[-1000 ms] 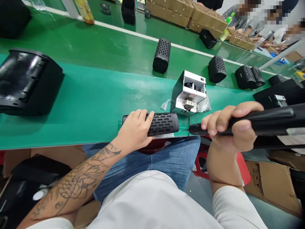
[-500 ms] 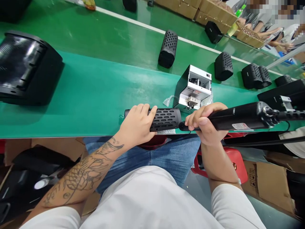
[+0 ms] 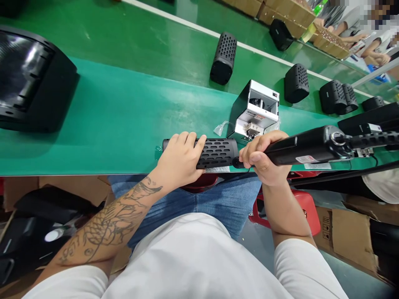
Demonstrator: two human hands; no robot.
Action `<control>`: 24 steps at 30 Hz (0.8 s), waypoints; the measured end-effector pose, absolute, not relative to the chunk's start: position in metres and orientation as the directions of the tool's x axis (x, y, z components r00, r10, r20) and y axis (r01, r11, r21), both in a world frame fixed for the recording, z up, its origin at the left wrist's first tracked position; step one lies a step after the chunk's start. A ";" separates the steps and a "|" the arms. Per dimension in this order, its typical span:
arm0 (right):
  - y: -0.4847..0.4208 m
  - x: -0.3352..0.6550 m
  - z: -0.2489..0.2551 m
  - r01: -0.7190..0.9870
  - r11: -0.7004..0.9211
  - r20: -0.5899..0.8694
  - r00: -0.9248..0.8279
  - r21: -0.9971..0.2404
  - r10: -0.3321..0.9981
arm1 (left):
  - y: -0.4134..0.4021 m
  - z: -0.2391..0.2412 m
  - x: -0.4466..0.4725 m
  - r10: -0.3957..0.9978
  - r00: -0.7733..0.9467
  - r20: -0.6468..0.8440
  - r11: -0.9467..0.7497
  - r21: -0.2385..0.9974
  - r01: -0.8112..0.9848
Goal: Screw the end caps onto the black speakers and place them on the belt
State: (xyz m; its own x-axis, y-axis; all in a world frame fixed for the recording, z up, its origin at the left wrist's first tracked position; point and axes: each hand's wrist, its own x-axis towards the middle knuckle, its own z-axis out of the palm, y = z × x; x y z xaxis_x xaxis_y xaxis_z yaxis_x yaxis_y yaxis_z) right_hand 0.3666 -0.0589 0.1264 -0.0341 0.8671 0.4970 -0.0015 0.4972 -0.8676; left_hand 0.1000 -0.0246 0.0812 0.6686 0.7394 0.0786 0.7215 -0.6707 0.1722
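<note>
My left hand (image 3: 182,155) is wrapped over a black perforated speaker housing (image 3: 218,152), which lies on its side along the near edge of the green bench. In my right hand (image 3: 264,158) is a black electric screwdriver (image 3: 301,148), held nearly level with its nose pointing left. That nose meets the right end of the housing; the exact contact point and any screw are too small to make out. Just behind my right hand stands a silver-and-black screw feeder (image 3: 255,110). A scrap of clear plastic (image 3: 220,128) lies to its left.
A large black speaker casing (image 3: 34,79) stands at the left. More perforated speakers, such as one speaker (image 3: 223,58), line the far green surface (image 3: 131,41). Cardboard boxes (image 3: 288,18) and people's hands are at the far right. A red stool (image 3: 304,211) is below the bench.
The screwdriver and my right hand have shifted slightly left against the housing. My left hand keeps its grip, and the whole view has moved a little.
</note>
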 end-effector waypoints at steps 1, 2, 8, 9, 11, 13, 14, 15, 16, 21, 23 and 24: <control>-0.058 0.368 0.126 -0.011 0.492 0.492 -0.056 -0.870 0.869 | -0.025 0.082 0.100 0.741 0.668 0.072 -0.669 0.169 0.724; -0.056 0.369 0.125 -0.021 0.487 0.487 -0.069 -0.873 0.871 | -0.025 0.082 0.100 0.742 0.667 0.069 -0.668 0.169 0.725; -0.057 0.370 0.124 -0.026 0.488 0.488 -0.114 -0.872 0.865 | -0.025 0.081 0.099 0.740 0.666 0.090 -0.669 0.186 0.719; -0.058 0.369 0.126 -0.027 0.503 0.503 -0.114 -0.864 0.857 | -0.024 0.080 0.099 0.739 0.668 0.091 -0.672 0.181 0.718; -0.059 0.369 0.136 -0.037 0.563 0.564 -0.068 -0.826 0.823 | -0.024 0.080 0.099 0.734 0.673 0.090 -0.677 0.172 0.715; -0.055 0.373 0.149 -0.013 0.635 0.634 0.055 -0.772 0.772 | -0.023 0.081 0.100 0.731 0.677 0.082 -0.680 0.169 0.714; -0.051 0.378 0.155 0.030 0.659 0.656 0.134 -0.752 0.743 | -0.022 0.081 0.100 0.731 0.678 0.075 -0.680 0.167 0.714; -0.044 0.383 0.160 0.093 0.664 0.666 0.209 -0.742 0.716 | -0.020 0.083 0.100 0.732 0.678 0.066 -0.678 0.166 0.716; -0.036 0.390 0.163 0.163 0.649 0.666 0.264 -0.743 0.697 | -0.019 0.084 0.100 0.734 0.677 0.057 -0.676 0.164 0.718; 0.012 0.426 0.147 0.307 0.545 0.624 0.438 -0.780 0.647 | -0.008 0.091 0.101 0.738 0.674 -0.014 -0.665 0.155 0.731; 0.026 0.437 0.133 0.275 0.498 0.568 0.460 -0.822 0.683 | -0.002 0.092 0.101 0.742 0.670 -0.027 -0.659 0.151 0.737; 0.031 0.442 0.126 0.253 0.466 0.530 0.455 -0.847 0.716 | 0.001 0.091 0.101 0.745 0.667 -0.027 -0.657 0.148 0.740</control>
State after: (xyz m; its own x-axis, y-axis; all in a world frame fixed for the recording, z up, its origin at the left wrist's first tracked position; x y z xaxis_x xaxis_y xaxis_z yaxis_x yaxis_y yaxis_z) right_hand 0.4418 0.0309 0.1262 0.4545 0.7159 0.5300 0.2534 0.4665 -0.8475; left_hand 0.1005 0.0013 0.0911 0.6666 0.7449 -0.0273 0.7397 -0.6566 0.1478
